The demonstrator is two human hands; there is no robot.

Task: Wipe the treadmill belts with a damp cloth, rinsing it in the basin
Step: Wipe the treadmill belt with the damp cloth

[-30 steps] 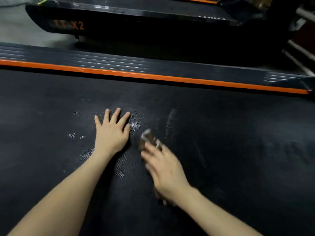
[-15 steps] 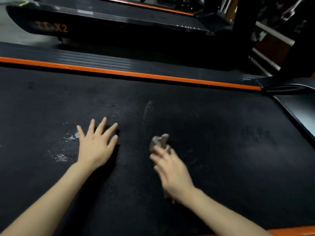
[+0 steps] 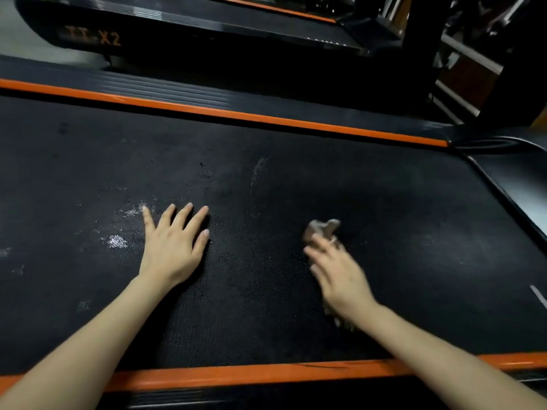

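Black textured belt (image 3: 384, 202), bounded by a far orange rail (image 3: 236, 113) and a near orange rail (image 3: 236, 371), with pale wet patches (image 3: 117, 241) toward its left. The left hand (image 3: 174, 247) lies flat on the belt, fingers spread and straight, holding nothing. The right hand (image 3: 340, 276), motion-blurred, presses a bunched brownish cloth (image 3: 321, 227) onto the belt under palm and extended fingers, the cloth protruding beyond the fingertips; a second treadmill (image 3: 177, 22) marked "TT-X2" stands behind.

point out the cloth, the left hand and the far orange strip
cloth (image 3: 321, 227), head view, bunched end past the fingers
left hand (image 3: 173, 250), head view, back of hand
far orange strip (image 3: 236, 114), head view, middle stretch
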